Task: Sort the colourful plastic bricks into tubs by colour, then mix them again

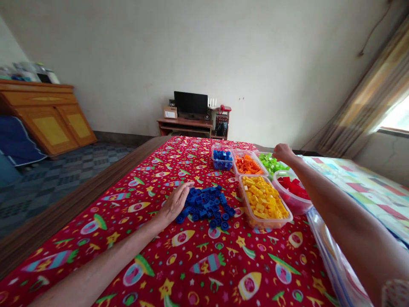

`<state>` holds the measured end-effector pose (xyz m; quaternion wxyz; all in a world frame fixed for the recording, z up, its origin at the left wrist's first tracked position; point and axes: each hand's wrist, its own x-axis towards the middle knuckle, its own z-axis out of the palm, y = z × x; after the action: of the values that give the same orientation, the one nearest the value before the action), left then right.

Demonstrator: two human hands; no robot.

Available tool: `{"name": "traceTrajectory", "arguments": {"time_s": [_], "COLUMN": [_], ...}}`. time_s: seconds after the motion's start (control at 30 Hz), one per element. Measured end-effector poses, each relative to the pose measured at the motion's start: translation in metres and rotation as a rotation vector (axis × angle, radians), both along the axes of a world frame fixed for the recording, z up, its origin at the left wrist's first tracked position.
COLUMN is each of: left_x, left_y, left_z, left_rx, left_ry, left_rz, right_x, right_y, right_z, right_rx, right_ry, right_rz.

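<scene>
Reference landmark: the pile of blue blocks (207, 204), lying loose on the red patterned cloth (179, 273). All positions below are taken from this pile, as seen from my side.

Left grip. My left hand (177, 201) is at the left edge of the pile. The fingers are extended and lie close together, pointing toward the far side of the pile; the hand is unclenched and no block shows in it. The hand is against, or just beside, the nearest blocks; exact contact cannot be confirmed.

Right grip. My right hand (283, 151) is beyond the pile and well to its right, at the green blocks (269, 163). The fingers are curled in toward the palm. I cannot tell whether they pinch a block, because the inside of the hand is hidden.

Surrounding parts. The yellow-block tub (270, 223) stands just to the right of the pile. The red-block tub (297, 206) is farther right, partly behind my right forearm. The blue-block tub (223, 166) is beyond the pile and slightly right; the orange-block tub (237, 170) sits next to it, farther right of the pile.
</scene>
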<state>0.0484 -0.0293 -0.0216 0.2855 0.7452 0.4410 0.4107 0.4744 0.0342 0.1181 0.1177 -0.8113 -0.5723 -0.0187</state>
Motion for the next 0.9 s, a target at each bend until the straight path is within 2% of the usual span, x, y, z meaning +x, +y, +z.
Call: {"name": "traceTrajectory", "arguments": {"time_s": [0.1, 0.2, 0.33, 0.43, 0.53, 0.6, 0.73, 0.83, 0.9], "left_x": [0.0, 0.0, 0.001, 0.002, 0.003, 0.004, 0.003, 0.003, 0.003], "left_y": [0.0, 0.001, 0.001, -0.001, -0.005, -0.008, -0.008, -0.006, -0.004], "left_z": [0.001, -0.001, -0.002, 0.001, 0.005, 0.007, 0.009, 0.007, 0.005], "left_rx": [-0.018, -0.032, -0.033, -0.04, -0.036, -0.027, -0.012, 0.006, 0.024], "left_ry": [-0.007, -0.018, -0.03, -0.024, -0.003, 0.013, 0.028, 0.034, 0.04], "left_rz": [-0.016, -0.023, -0.016, -0.011, 0.0, 0.005, 0.001, -0.018, -0.024], "right_x": [0.002, -0.01, -0.047, -0.091, -0.142, -0.173, -0.212, -0.223, -0.224], "right_y": [0.001, -0.008, -0.028, -0.049, -0.074, -0.09, -0.108, -0.112, -0.111], "right_z": [-0.001, 0.009, 0.029, 0.034, 0.023, 0.009, -0.023, -0.04, -0.047], "right_rx": [0.102, 0.172, 0.194, 0.209, 0.213, 0.131, -0.105, -0.287, -0.334], "right_ry": [-0.012, -0.03, -0.058, -0.011, 0.07, 0.032, -0.148, -0.229, -0.232], "right_rz": [0.017, 0.054, 0.25, 0.383, 0.641, 0.716, 0.725, 0.661, 0.666]}}
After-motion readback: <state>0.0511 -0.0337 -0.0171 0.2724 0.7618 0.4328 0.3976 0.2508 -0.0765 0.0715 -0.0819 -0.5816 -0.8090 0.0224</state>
